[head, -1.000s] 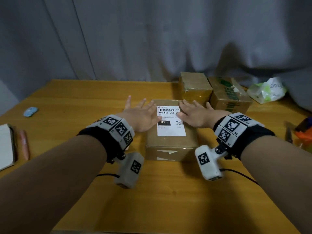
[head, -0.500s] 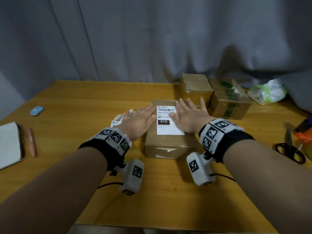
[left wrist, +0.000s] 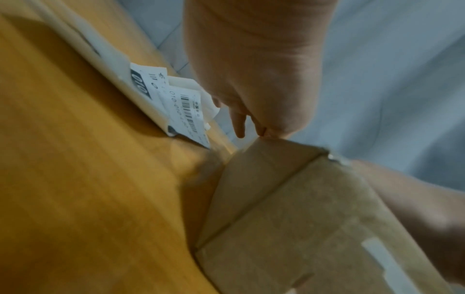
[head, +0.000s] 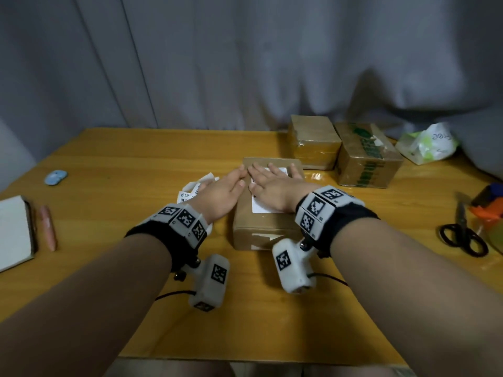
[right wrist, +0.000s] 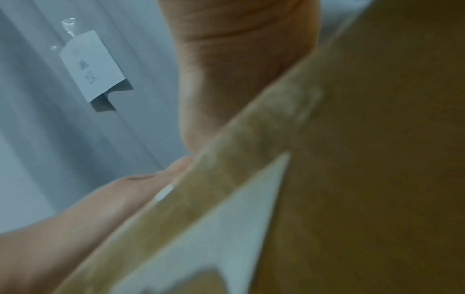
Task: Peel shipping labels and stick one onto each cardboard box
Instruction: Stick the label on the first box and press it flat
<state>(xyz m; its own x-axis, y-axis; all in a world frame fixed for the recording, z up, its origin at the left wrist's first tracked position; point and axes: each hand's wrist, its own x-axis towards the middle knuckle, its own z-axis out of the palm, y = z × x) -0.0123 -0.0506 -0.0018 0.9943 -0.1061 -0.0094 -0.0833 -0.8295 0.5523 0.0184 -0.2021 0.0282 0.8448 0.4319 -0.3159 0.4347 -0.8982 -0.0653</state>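
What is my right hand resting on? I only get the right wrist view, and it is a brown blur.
Observer: Your right hand lies flat on a white shipping label atop a cardboard box.
Operator: Any labels left?
Observer: Yes, loose label sheets lie left of that box, partly under your left hand.
Operator: More boxes?
Observer: A taped box and a green-printed box stand behind, to the right.

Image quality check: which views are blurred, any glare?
Head view: dim, sharp, glare on the taped box. Left wrist view: labels readable, near box smeared. Right wrist view: heavy blur throughout, right hand soft.
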